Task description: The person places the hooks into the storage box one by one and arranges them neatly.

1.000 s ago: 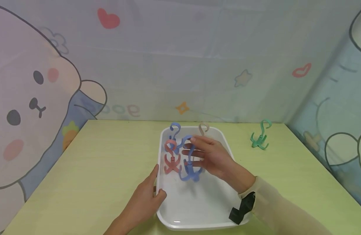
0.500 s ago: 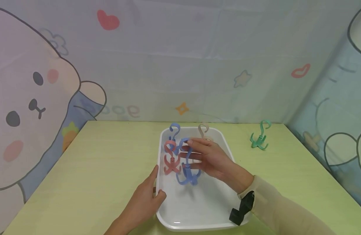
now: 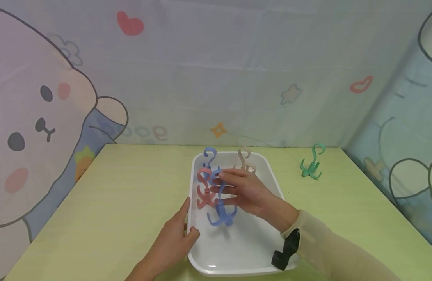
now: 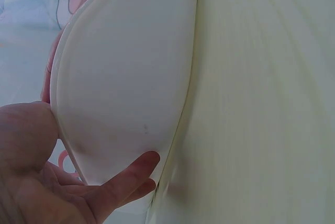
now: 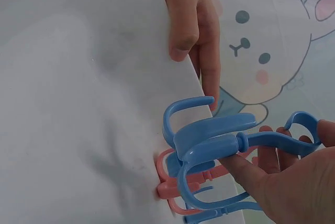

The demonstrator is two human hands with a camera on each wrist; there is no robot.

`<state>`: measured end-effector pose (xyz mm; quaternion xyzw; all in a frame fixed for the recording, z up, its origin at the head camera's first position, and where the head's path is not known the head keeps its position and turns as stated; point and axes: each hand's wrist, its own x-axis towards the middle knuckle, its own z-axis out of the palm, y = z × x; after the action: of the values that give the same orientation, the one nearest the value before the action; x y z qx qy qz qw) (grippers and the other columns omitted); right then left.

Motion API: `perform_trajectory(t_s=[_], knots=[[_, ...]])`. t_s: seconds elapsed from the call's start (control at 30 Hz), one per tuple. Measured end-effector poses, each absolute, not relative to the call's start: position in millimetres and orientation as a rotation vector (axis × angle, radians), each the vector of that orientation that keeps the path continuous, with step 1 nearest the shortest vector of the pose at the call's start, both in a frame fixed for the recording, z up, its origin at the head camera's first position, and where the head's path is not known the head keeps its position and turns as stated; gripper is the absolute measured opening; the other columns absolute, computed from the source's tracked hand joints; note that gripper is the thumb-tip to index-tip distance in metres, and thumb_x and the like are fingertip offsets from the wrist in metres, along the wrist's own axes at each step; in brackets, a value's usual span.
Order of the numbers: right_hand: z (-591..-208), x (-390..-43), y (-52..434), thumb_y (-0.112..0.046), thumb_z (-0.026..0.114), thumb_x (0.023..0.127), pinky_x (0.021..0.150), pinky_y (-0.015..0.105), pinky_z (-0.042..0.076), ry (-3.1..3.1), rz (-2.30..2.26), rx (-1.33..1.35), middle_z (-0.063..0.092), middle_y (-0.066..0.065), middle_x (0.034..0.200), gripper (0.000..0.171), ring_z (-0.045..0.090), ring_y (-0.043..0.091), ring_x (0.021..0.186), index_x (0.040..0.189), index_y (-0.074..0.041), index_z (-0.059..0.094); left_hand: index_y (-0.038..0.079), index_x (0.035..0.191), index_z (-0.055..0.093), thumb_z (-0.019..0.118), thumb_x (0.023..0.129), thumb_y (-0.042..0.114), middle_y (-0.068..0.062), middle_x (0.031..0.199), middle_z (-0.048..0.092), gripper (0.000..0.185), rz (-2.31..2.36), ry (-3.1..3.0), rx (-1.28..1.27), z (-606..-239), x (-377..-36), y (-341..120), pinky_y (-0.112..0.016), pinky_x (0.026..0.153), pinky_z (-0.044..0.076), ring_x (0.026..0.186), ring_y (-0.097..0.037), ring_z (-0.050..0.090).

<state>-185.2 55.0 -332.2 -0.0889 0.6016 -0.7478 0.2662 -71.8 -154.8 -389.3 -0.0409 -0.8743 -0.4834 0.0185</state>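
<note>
Hook held over tray

Tray (image 3: 272, 175) rim is gripped by the left hand (image 3: 173, 242) (thumb inside). Beside the pink hook (image 3: 204, 191), a blue hook (image 3: 221, 203) is pinched above the tray by the right hand (image 3: 251, 193).

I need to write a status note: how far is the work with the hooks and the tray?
Done: red hook, blue hook and beige hook stand in the white tray. In hand: right hand holds another blue hook over it; left hand grips the rim. Left: green hook is on the table.

head overhead, wrists close, sharing tray (image 3: 272, 171)
</note>
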Motion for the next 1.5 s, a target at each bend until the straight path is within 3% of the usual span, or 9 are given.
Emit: perform_trajectory(t_s=[0.57, 0.87, 1.07, 1.3, 1.5], knots=[[-336.3, -184.1, 45.6, -0.016, 0.061, 0.105, 0.108, 0.059, 0.052, 1.589, -2.003, -0.224, 0.079, 0.000, 0.105, 0.021, 0.076, 0.022, 0.104, 0.121, -0.011, 0.074, -0.001, 0.166, 0.026, 0.059, 0.090, 0.009, -0.023, 0.162, 0.046, 0.083, -1.464, -2.724, -0.150, -389.0, -71.6, -155.4, -0.037, 0.085, 0.062, 0.113, -0.035, 0.075], [-337.5, -183.9, 43.8, -0.015, 0.062, 0.104, 0.099, 0.051, 0.060, 1.556, -2.007, -0.234, 0.078, 0.002, 0.109, 0.022, 0.074, 0.024, 0.107, 0.121, -0.009, 0.075, -0.002, 0.166, 0.026, 0.060, 0.089, 0.009, -0.024, 0.163, 0.045, 0.084, -1.466, -2.723, -0.154, -391.3, -72.9, -155.8, -0.036, 0.084, 0.063, 0.115, -0.036, 0.074], [-339.4, -183.0, 43.8, -0.013, 0.061, 0.104, 0.105, 0.053, 0.056, 1.542, -2.012, -0.218, 0.078, 0.002, 0.109, 0.020, 0.072, 0.029, 0.115, 0.117, -0.011, 0.076, -0.003, 0.165, 0.026, 0.061, 0.089, 0.009, -0.025, 0.162, 0.045, 0.085, -1.463, -2.724, -0.155, -390.9, -72.8, -156.0, -0.036, 0.083, 0.063, 0.113, -0.036, 0.075], [-344.1, -183.4, 44.3, -0.014, 0.061, 0.105, 0.105, 0.053, 0.057, 1.513, -2.013, -0.215, 0.076, 0.003, 0.110, 0.020, 0.072, 0.027, 0.110, 0.115, -0.013, 0.078, -0.003, 0.165, 0.027, 0.061, 0.089, 0.009, -0.027, 0.161, 0.046, 0.084, -1.461, -2.726, -0.151, -391.2, -71.9, -155.2, -0.038, 0.083, 0.064, 0.113, -0.038, 0.075], [-344.6, -184.6, 43.6, -0.014, 0.062, 0.105, 0.105, 0.052, 0.056, 1.522, -2.019, -0.199, 0.076, 0.003, 0.110, 0.021, 0.072, 0.029, 0.114, 0.119, -0.011, 0.076, -0.003, 0.165, 0.028, 0.060, 0.088, 0.009, -0.025, 0.161, 0.047, 0.084, -1.462, -2.717, -0.154, -390.1, -71.9, -154.3, -0.031, 0.080, 0.062, 0.112, -0.035, 0.076]])
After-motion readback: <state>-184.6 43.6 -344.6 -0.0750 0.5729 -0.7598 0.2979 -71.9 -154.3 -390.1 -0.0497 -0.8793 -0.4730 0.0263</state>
